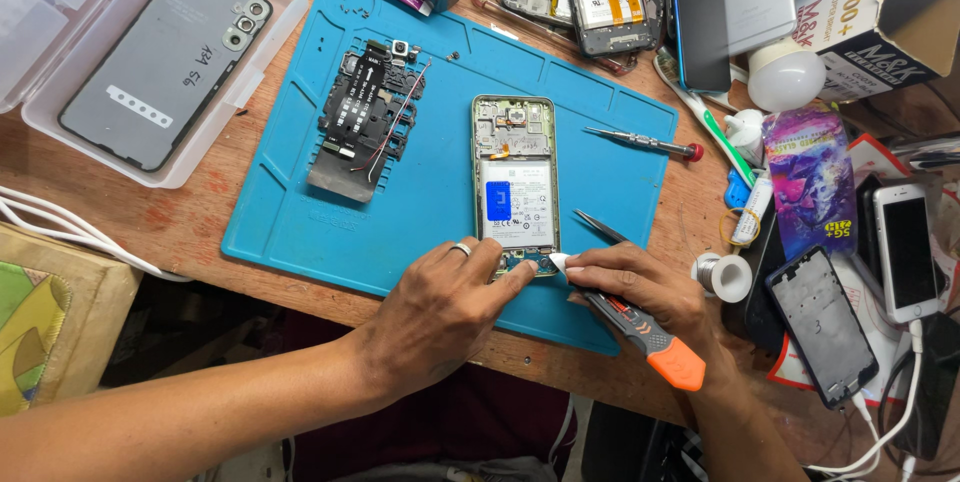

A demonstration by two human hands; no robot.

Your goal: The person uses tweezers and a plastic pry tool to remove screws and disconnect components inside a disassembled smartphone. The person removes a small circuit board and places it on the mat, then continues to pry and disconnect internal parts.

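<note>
Two bare hands work at the near end of an opened phone [515,182] lying face down, back cover off, on a blue repair mat [330,232] on the wooden desk [190,227]. Phone sits upright in the view, right of mat centre, with battery and white label exposed and the circuit area at its far end.

Left hand [440,307]: ring on one finger, fingers curled, fingertips pressed onto the phone's lower edge, steadying it. Grip pressed down on the phone, not wrapped around it.

Right hand [640,292]: grip pinched around a utility knife [640,332] with grey body and orange end; its front tip meets the phone's lower right corner, just beside the left fingertips.

Tweezers [600,227] lie on the mat just right of the phone, near the right hand. Small screwdriver [645,142] with a red end lies further up the mat, apart from the phone. Removed black inner frame [370,122] with a thin red wire lies on the mat left of the phone, well apart.

Clear plastic tray [265,57] at upper left holds a grey back cover [165,62]. Solder reel [725,277] sits off the mat, near the right hand. More phones and parts crowd the right side of the desk.
</note>
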